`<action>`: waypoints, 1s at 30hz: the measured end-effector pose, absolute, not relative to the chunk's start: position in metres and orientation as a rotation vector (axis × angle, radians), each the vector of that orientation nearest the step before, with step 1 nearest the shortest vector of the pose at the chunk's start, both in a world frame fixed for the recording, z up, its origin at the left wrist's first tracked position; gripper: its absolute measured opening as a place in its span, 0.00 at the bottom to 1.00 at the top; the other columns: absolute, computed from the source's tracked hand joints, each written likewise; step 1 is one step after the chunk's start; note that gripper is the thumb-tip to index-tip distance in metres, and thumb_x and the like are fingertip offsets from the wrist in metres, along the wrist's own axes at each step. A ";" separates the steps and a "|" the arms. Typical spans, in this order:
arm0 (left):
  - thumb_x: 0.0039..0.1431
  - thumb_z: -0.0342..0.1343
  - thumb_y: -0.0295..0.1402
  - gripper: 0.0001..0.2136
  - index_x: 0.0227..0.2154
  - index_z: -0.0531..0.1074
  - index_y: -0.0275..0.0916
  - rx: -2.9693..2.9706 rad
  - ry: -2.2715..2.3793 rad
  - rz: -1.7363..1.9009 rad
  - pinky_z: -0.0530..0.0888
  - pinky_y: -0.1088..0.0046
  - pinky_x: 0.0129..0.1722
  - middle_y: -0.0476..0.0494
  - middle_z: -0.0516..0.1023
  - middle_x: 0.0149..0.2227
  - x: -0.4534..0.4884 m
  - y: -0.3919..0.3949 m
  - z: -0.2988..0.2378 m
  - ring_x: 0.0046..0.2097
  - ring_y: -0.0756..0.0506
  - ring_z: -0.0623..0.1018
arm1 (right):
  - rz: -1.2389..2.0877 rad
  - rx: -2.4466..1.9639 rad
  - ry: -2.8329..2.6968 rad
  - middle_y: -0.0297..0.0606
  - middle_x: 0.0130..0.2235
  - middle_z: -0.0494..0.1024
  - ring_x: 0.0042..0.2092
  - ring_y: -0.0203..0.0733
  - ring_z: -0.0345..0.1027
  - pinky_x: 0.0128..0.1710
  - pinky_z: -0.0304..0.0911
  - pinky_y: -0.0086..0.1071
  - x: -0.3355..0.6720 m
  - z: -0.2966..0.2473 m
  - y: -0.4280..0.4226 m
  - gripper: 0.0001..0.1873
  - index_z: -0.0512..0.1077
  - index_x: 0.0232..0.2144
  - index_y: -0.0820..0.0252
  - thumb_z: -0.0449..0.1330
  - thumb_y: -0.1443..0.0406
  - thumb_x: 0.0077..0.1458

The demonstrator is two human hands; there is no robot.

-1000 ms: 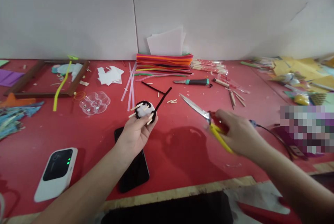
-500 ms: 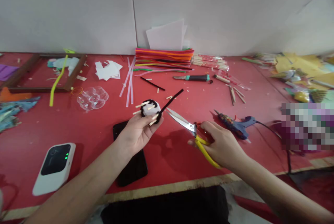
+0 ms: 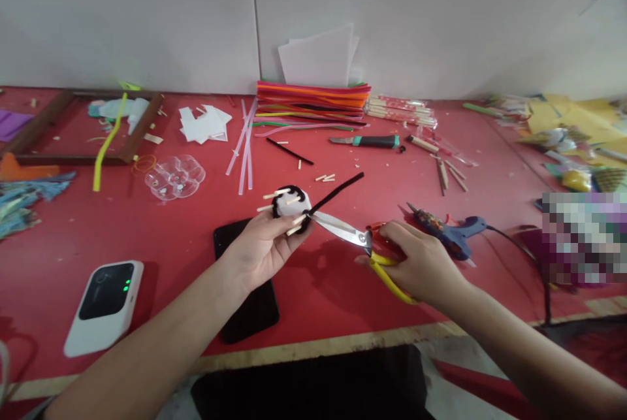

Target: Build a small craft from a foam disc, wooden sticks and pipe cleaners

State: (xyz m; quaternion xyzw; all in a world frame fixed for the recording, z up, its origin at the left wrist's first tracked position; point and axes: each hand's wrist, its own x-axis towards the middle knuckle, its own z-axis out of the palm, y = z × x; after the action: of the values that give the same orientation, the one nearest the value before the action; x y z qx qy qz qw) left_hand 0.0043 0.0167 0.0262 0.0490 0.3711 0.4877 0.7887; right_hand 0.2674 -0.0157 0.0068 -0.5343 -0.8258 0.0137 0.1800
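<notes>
My left hand [image 3: 267,243] pinches a small round white piece [image 3: 291,204] edged with black pipe cleaner, with several short wooden sticks standing out of it. A loose length of black pipe cleaner [image 3: 337,193] sticks up to the right from its rim. My right hand [image 3: 416,260] is closed round the red and yellow handles of a pair of scissors [image 3: 345,230]. The scissor tips meet the base of the loose length, at the rim of the white piece, and the blades look nearly closed. Under my left hand lies a black phone [image 3: 249,312].
A glue gun [image 3: 448,234] with a cord lies right of the scissors. Behind are a craft knife [image 3: 367,141], a stack of coloured pipe cleaners [image 3: 313,103] and cut sticks [image 3: 443,175]. At left are a white device [image 3: 105,309], a clear plastic palette [image 3: 175,178] and a wooden frame [image 3: 73,160].
The scissor blades have come together somewhat, and their tips now reach the pipe cleaner at the rim. The white piece has shifted slightly right in the view, which has itself tilted a little.
</notes>
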 end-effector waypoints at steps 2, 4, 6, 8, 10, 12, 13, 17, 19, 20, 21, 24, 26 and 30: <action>0.55 0.57 0.10 0.11 0.27 0.80 0.29 0.110 0.787 1.045 0.85 0.77 0.38 0.44 0.84 0.30 0.004 0.016 0.026 0.33 0.50 0.84 | -0.016 -1.489 -2.346 0.35 0.27 0.74 0.26 0.37 0.69 0.26 0.59 0.30 0.268 0.008 -0.015 0.19 0.67 0.29 0.57 0.59 0.49 0.62; 0.55 0.57 0.10 0.12 0.27 0.80 0.29 0.107 0.781 1.041 0.85 0.77 0.37 0.44 0.84 0.30 0.004 0.016 0.027 0.33 0.50 0.84 | -0.071 -1.457 -2.364 0.36 0.28 0.75 0.27 0.39 0.71 0.26 0.60 0.30 0.270 0.009 -0.015 0.17 0.68 0.30 0.57 0.59 0.51 0.63; 0.55 0.57 0.10 0.12 0.27 0.80 0.29 0.096 0.786 1.035 0.85 0.77 0.37 0.44 0.84 0.30 0.005 0.016 0.028 0.33 0.50 0.84 | -0.144 -1.412 -2.387 0.37 0.29 0.76 0.29 0.40 0.73 0.27 0.61 0.30 0.273 0.010 -0.013 0.16 0.70 0.33 0.58 0.59 0.53 0.63; 0.56 0.57 0.10 0.12 0.27 0.80 0.29 0.091 0.798 1.026 0.85 0.77 0.37 0.44 0.83 0.30 0.006 0.016 0.028 0.33 0.50 0.84 | -0.236 -1.370 -2.416 0.38 0.31 0.77 0.30 0.40 0.73 0.28 0.62 0.30 0.276 0.011 -0.012 0.14 0.71 0.35 0.60 0.59 0.54 0.63; 0.56 0.57 0.10 0.12 0.28 0.81 0.29 0.096 0.817 1.026 0.85 0.76 0.37 0.44 0.84 0.30 0.007 0.016 0.029 0.33 0.50 0.84 | -0.327 -1.353 -2.444 0.39 0.31 0.77 0.30 0.40 0.72 0.28 0.61 0.31 0.279 0.011 -0.011 0.13 0.71 0.36 0.61 0.58 0.55 0.63; 0.56 0.57 0.10 0.11 0.29 0.80 0.28 0.103 0.842 1.029 0.85 0.76 0.37 0.44 0.84 0.31 0.008 0.016 0.029 0.33 0.50 0.84 | -0.400 -1.361 -2.466 0.39 0.31 0.76 0.29 0.39 0.71 0.26 0.59 0.31 0.280 0.011 -0.011 0.12 0.70 0.34 0.60 0.58 0.57 0.62; 0.56 0.57 0.10 0.11 0.29 0.80 0.28 0.104 0.854 1.030 0.84 0.76 0.37 0.44 0.83 0.31 0.008 0.016 0.029 0.33 0.50 0.84 | -0.430 -1.371 -2.472 0.39 0.30 0.76 0.28 0.39 0.70 0.26 0.58 0.31 0.281 0.011 -0.011 0.11 0.70 0.33 0.60 0.58 0.58 0.61; 0.57 0.56 0.10 0.12 0.28 0.79 0.29 0.099 0.882 1.025 0.83 0.77 0.36 0.45 0.83 0.30 0.009 0.015 0.030 0.33 0.51 0.83 | -0.455 -1.383 -2.487 0.37 0.29 0.75 0.27 0.38 0.69 0.24 0.54 0.30 0.279 0.009 -0.016 0.09 0.69 0.31 0.59 0.58 0.59 0.60; 0.57 0.55 0.10 0.12 0.28 0.79 0.29 0.093 0.886 1.022 0.83 0.78 0.35 0.45 0.82 0.29 0.009 0.015 0.030 0.32 0.51 0.83 | -0.410 -1.390 -2.489 0.36 0.29 0.75 0.28 0.38 0.70 0.24 0.54 0.30 0.277 0.008 -0.018 0.09 0.69 0.32 0.58 0.58 0.59 0.60; 0.57 0.55 0.10 0.12 0.28 0.79 0.29 0.090 0.886 1.021 0.83 0.78 0.35 0.45 0.82 0.29 0.009 0.015 0.030 0.32 0.51 0.83 | -0.379 -1.402 -2.485 0.36 0.29 0.76 0.28 0.38 0.71 0.24 0.54 0.30 0.277 0.008 -0.019 0.10 0.69 0.32 0.58 0.59 0.58 0.60; 0.57 0.55 0.10 0.12 0.28 0.79 0.29 0.088 0.885 1.023 0.83 0.77 0.35 0.45 0.82 0.29 0.009 0.014 0.030 0.32 0.51 0.83 | -0.343 -1.418 -2.477 0.36 0.29 0.76 0.29 0.39 0.72 0.24 0.54 0.30 0.276 0.007 -0.020 0.11 0.69 0.32 0.58 0.59 0.57 0.61; 0.56 0.56 0.10 0.11 0.29 0.79 0.29 0.084 0.869 1.040 0.84 0.77 0.35 0.44 0.83 0.30 0.008 0.014 0.030 0.32 0.51 0.83 | -0.180 -1.466 -2.444 0.36 0.28 0.75 0.27 0.38 0.71 0.24 0.56 0.30 0.273 0.008 -0.021 0.15 0.67 0.31 0.57 0.58 0.54 0.63; 0.55 0.57 0.10 0.11 0.29 0.79 0.29 0.086 0.849 1.054 0.84 0.76 0.36 0.44 0.83 0.30 0.008 0.014 0.029 0.32 0.51 0.83 | -0.038 -1.486 -2.420 0.35 0.27 0.74 0.25 0.36 0.68 0.24 0.56 0.30 0.270 0.009 -0.023 0.18 0.65 0.29 0.56 0.56 0.51 0.65; 0.53 0.60 0.12 0.08 0.29 0.78 0.29 0.116 0.837 1.078 0.83 0.76 0.38 0.45 0.83 0.31 0.009 0.013 0.029 0.33 0.51 0.83 | 0.231 -1.551 -2.376 0.33 0.25 0.72 0.24 0.35 0.65 0.25 0.57 0.29 0.264 0.013 -0.026 0.24 0.63 0.26 0.55 0.55 0.45 0.65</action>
State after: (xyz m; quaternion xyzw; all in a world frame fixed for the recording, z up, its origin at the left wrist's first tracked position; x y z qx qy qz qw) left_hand 0.0086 0.0133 0.0290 0.0535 0.3866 0.4979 0.7745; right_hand 0.2639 -0.0258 0.0127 -0.5390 -0.8256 0.0802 0.1467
